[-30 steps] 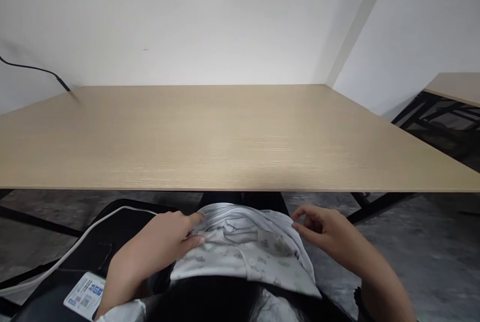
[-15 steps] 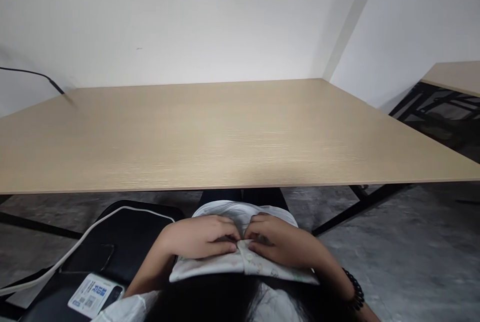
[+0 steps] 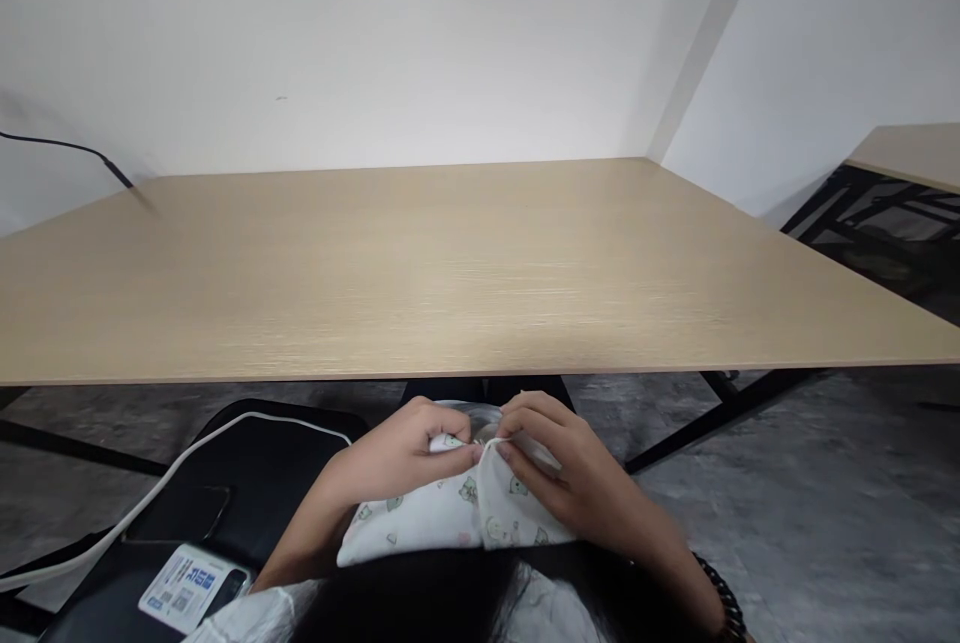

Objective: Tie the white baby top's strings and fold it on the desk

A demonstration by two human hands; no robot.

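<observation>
Over my lap lies a white printed cloth (image 3: 427, 517) with small animal figures, its edges meeting in the middle. My left hand (image 3: 412, 453) is closed, thumb and forefinger pinching the cloth near that middle seam. From the other side my right hand (image 3: 555, 458) grips the raised edge of the cloth between thumb and fingers. The fingertips of both hands almost touch. Whether a button or other fastener sits between them is too small to tell. A dark beaded bracelet circles my right wrist.
A wooden table (image 3: 465, 273) stands in front, its near edge just beyond my hands. To the left, a black chair seat (image 3: 255, 483) holds a white labelled device (image 3: 191, 588) and a white cable (image 3: 172, 473). A white partition (image 3: 420, 53) rises behind the table.
Both hands have lifted the middle edge of the cloth up and away from my body. My right hand has turned more upright, and more of the printed cloth shows.
</observation>
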